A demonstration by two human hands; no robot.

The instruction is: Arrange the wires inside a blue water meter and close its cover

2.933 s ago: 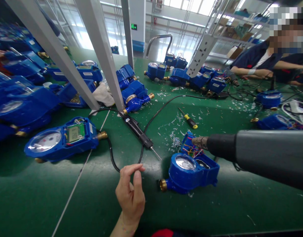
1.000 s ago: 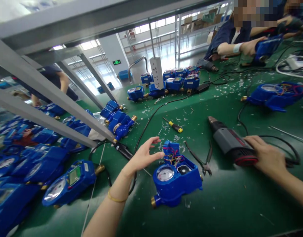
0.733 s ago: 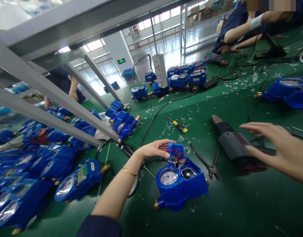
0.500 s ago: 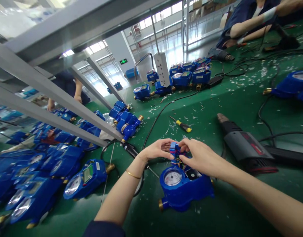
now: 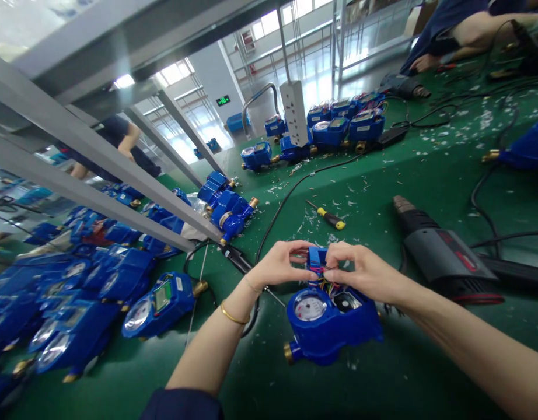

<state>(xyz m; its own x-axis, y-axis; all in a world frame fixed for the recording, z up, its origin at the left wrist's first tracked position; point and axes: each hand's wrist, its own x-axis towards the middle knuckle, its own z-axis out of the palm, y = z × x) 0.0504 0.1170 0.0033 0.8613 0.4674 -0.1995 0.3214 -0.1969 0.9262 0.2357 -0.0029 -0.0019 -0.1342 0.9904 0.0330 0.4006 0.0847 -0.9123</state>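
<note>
Blue cover [image 5: 314, 255] between both hands [image 5: 275, 265]

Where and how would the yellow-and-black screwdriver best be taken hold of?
The screwdriver is probably best gripped by its thick handle, from above and the near right: it lies flat on the table, handle toward the near right, thin shaft pointing away to the left.

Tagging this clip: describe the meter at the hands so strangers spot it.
On the green table, find the left hand and right hand. Just below sits the blue meter, its wires exposed, unlike the neighbouring meter with a screen.
</note>
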